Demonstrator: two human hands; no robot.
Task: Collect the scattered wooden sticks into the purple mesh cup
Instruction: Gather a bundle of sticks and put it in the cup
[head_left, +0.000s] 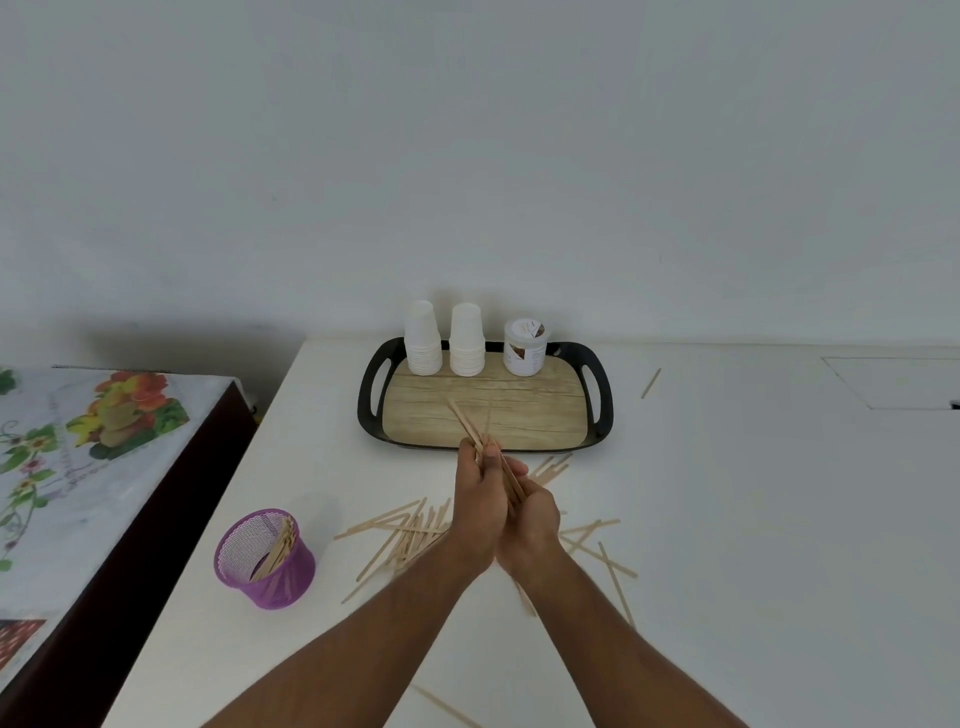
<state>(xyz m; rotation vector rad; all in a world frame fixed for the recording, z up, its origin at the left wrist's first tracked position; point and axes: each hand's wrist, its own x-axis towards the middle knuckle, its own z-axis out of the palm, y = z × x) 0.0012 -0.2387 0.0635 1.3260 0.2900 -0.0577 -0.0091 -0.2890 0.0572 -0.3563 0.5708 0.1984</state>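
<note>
your white surface fills the lower right of the frame, under a bare pale wall. a flowery cloth covers the lower left. your left hand and right hand press together mid-frame, fingers curled round a bunch of sticks. loose sticks lie partly hidden under your hands. the purple mesh cup sits lower left, some sticks inside.

A plain pale wall fills the far side in front of me, evenly lit. My white tabletop runs right up to it, with a faint rectangular outline at its far right. To my left stands a dark piece of furniture under a flower-printed cloth, shadow behind it.
</note>
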